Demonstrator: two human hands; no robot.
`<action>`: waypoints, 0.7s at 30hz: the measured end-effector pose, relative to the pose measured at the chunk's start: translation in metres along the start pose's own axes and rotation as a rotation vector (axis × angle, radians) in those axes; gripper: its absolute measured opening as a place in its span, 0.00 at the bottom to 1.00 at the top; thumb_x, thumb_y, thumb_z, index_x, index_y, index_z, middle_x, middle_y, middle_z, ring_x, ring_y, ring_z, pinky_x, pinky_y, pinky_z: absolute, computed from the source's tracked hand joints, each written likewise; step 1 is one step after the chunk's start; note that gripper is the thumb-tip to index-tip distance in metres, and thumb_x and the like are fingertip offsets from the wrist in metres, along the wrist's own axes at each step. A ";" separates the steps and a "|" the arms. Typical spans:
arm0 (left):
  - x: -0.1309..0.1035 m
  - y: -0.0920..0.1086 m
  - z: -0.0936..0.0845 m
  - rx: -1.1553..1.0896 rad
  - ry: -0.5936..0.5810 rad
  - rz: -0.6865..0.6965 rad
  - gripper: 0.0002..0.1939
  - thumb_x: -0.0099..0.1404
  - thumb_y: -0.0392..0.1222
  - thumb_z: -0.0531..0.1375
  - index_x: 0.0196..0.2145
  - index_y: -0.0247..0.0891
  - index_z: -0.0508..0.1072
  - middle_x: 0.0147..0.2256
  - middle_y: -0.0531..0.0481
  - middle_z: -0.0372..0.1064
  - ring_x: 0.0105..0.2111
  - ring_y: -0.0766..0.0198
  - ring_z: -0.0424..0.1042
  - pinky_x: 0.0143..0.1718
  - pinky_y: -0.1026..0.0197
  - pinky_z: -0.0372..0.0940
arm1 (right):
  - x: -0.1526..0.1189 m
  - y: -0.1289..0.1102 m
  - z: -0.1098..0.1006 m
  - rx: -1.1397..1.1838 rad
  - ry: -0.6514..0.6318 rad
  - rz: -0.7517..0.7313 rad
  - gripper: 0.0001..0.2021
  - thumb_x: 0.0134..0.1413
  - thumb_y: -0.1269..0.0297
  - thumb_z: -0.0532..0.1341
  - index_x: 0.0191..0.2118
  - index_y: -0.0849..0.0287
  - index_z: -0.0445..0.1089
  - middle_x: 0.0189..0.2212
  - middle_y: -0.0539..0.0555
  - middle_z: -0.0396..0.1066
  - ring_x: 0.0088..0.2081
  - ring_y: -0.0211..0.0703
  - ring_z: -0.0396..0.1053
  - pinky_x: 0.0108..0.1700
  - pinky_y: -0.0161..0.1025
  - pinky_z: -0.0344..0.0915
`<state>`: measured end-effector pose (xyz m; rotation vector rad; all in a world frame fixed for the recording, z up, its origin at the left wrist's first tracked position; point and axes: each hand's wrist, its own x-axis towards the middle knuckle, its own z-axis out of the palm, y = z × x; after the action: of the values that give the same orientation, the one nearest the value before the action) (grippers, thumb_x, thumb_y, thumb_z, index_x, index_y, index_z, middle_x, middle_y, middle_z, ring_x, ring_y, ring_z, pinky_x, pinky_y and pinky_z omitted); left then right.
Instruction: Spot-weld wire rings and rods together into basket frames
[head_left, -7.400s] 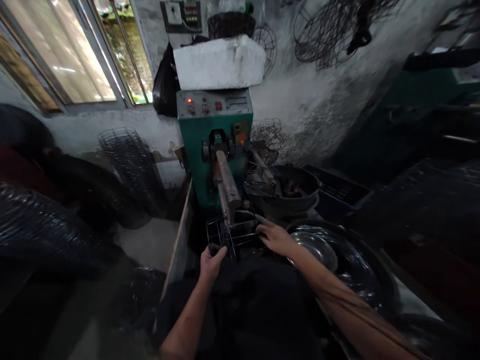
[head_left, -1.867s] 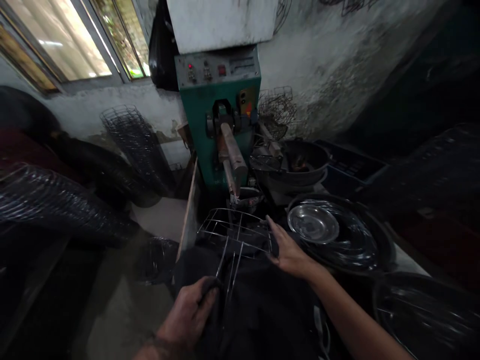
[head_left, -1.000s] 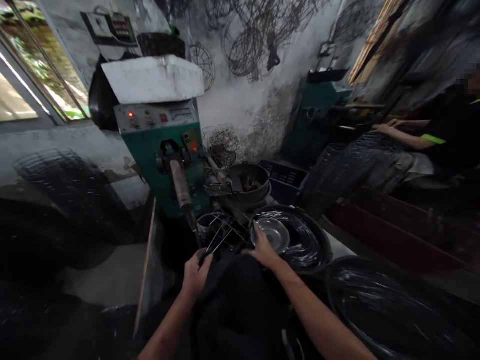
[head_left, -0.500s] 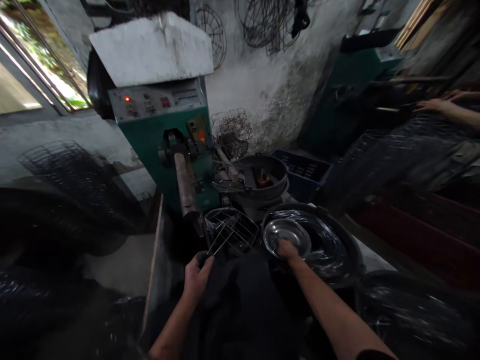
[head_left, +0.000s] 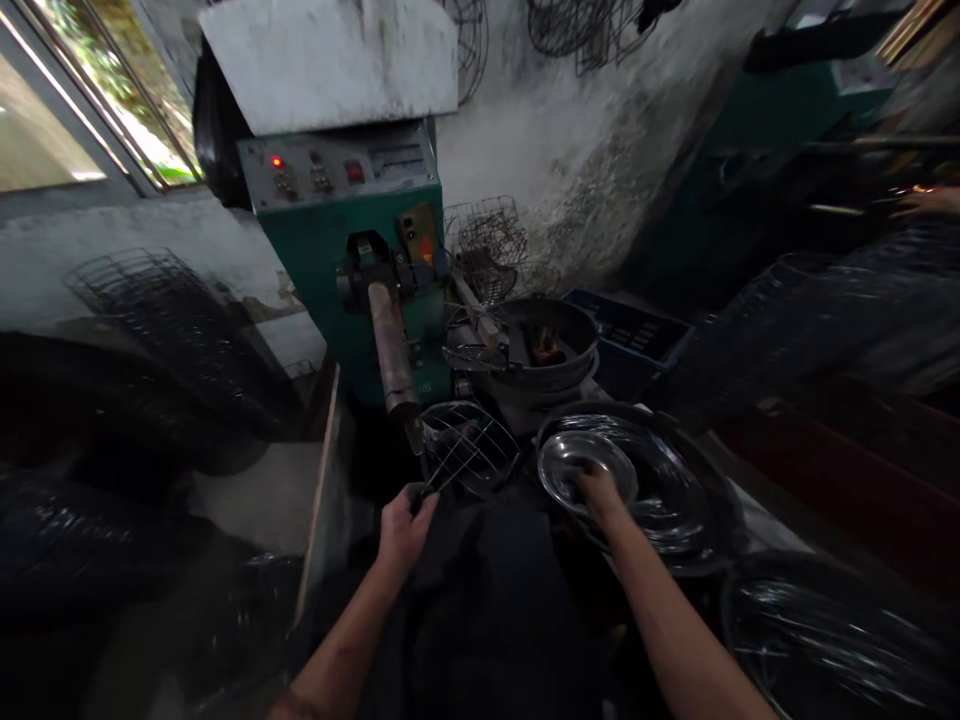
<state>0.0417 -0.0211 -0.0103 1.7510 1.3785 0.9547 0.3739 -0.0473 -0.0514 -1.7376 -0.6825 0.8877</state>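
Observation:
My left hand [head_left: 405, 525] is closed on the near end of a round wire basket frame [head_left: 469, 450] with crossing wires, held low in front of me. Inside a shiny metal bowl [head_left: 551, 485] is my right hand [head_left: 598, 487], fingers bent down and partly hidden; what they pinch, if anything, is too small to make out. The bowl rests in a wide dark basin [head_left: 724, 500] among shiny bent wires [head_left: 667, 480]. Just beyond the wire frame, the rod-like arm [head_left: 391, 345] of a green welding machine [head_left: 300, 250] points toward me.
A dark round pan [head_left: 577, 345] stands behind the basin, beside a blue crate [head_left: 637, 335]. Wire baskets [head_left: 484, 240] lean on the wall. More wires fill a second basin [head_left: 832, 630] at the lower right. Another person's hand [head_left: 930, 202] works near sparks at the far right.
The view has shifted, so the scene sits further right and slightly higher. My right hand has moved a little within the bowl. Sparks now show by the other person's hand.

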 end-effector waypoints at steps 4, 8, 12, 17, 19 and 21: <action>0.000 0.004 0.002 0.023 -0.012 0.029 0.12 0.62 0.47 0.57 0.31 0.36 0.74 0.26 0.51 0.72 0.28 0.64 0.70 0.31 0.65 0.64 | -0.059 -0.036 0.036 0.402 -0.287 0.126 0.14 0.36 0.60 0.68 0.32 0.58 0.69 0.24 0.52 0.73 0.22 0.40 0.67 0.25 0.38 0.64; -0.002 0.011 0.002 0.019 -0.002 0.056 0.12 0.62 0.47 0.57 0.30 0.36 0.73 0.24 0.52 0.71 0.26 0.65 0.69 0.29 0.66 0.64 | -0.099 -0.059 0.084 0.308 -0.542 0.143 0.12 0.37 0.61 0.66 0.31 0.60 0.69 0.26 0.53 0.74 0.23 0.40 0.68 0.25 0.38 0.65; -0.004 0.016 -0.004 0.008 -0.004 0.129 0.10 0.62 0.44 0.56 0.31 0.36 0.73 0.27 0.50 0.73 0.28 0.65 0.71 0.32 0.65 0.65 | -0.102 -0.064 0.119 0.051 -0.497 0.043 0.05 0.38 0.65 0.63 0.23 0.60 0.67 0.18 0.50 0.70 0.21 0.39 0.65 0.23 0.35 0.60; -0.004 0.016 -0.012 -0.032 -0.005 0.129 0.09 0.62 0.44 0.56 0.32 0.36 0.73 0.28 0.50 0.73 0.29 0.65 0.71 0.33 0.65 0.65 | -0.102 -0.069 0.135 0.144 -0.522 0.004 0.11 0.40 0.56 0.63 0.24 0.59 0.66 0.18 0.49 0.70 0.17 0.35 0.60 0.19 0.33 0.56; -0.004 0.014 -0.013 -0.054 -0.002 0.109 0.10 0.63 0.44 0.57 0.31 0.36 0.73 0.28 0.51 0.73 0.30 0.65 0.71 0.34 0.65 0.65 | -0.105 -0.070 0.138 0.210 -0.527 0.003 0.15 0.39 0.51 0.65 0.24 0.59 0.65 0.17 0.50 0.70 0.15 0.33 0.58 0.18 0.32 0.54; -0.003 0.013 -0.013 -0.068 -0.018 0.090 0.10 0.63 0.45 0.57 0.31 0.36 0.73 0.28 0.51 0.72 0.30 0.65 0.70 0.34 0.65 0.65 | -0.109 -0.070 0.141 0.270 -0.509 0.005 0.19 0.37 0.48 0.65 0.24 0.60 0.65 0.17 0.50 0.70 0.14 0.32 0.57 0.17 0.32 0.52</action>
<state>0.0357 -0.0254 0.0065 1.7781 1.2508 1.0201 0.1942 -0.0362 0.0123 -1.2795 -0.8395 1.3790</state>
